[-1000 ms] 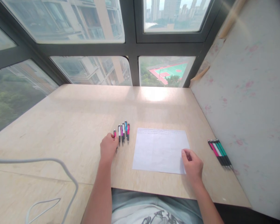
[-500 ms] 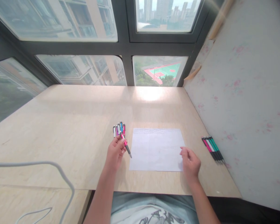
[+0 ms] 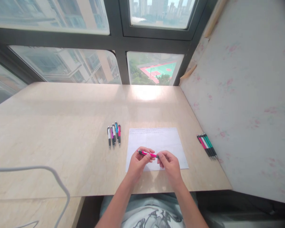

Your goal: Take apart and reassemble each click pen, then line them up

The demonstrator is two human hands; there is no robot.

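Observation:
Both hands meet over the near part of a white sheet of paper (image 3: 156, 139) on the pale desk. My left hand (image 3: 139, 163) pinches a pink pen (image 3: 147, 154) near its middle, and my right hand (image 3: 169, 163) grips the same pen at its right end. The pen lies roughly level, pointing left to right. A small row of several coloured pens (image 3: 114, 134) lies just left of the paper. A second bunch of pens (image 3: 206, 145) lies to the right, close to the wall.
The desk (image 3: 61, 133) runs to large windows at the back and a papered wall (image 3: 239, 95) on the right. A grey cable (image 3: 49, 172) loops over the near left part of the desk. My lap shows below the desk's front edge.
My left hand lifted the pink pen from the left row and carried it right over the paper. My right hand left the paper's corner and took hold of the pen's other end.

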